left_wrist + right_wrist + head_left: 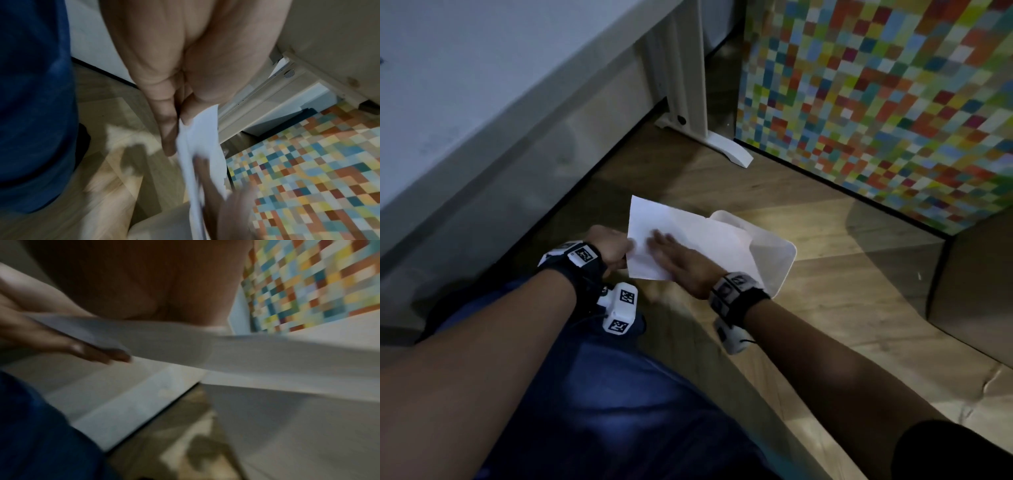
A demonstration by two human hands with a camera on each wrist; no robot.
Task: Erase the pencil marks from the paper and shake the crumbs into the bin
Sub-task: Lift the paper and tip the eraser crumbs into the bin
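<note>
The left hand (613, 248) pinches the paper (688, 246) over the bin (780, 253) (white, beneath both hands); the right hand (681, 263) lies flat on it.

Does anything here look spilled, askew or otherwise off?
Nothing stands out. The left hand pinches the paper, tilted over the white bin on the floor, while the right hand lies flat on it. No crumbs are discernible.
</note>
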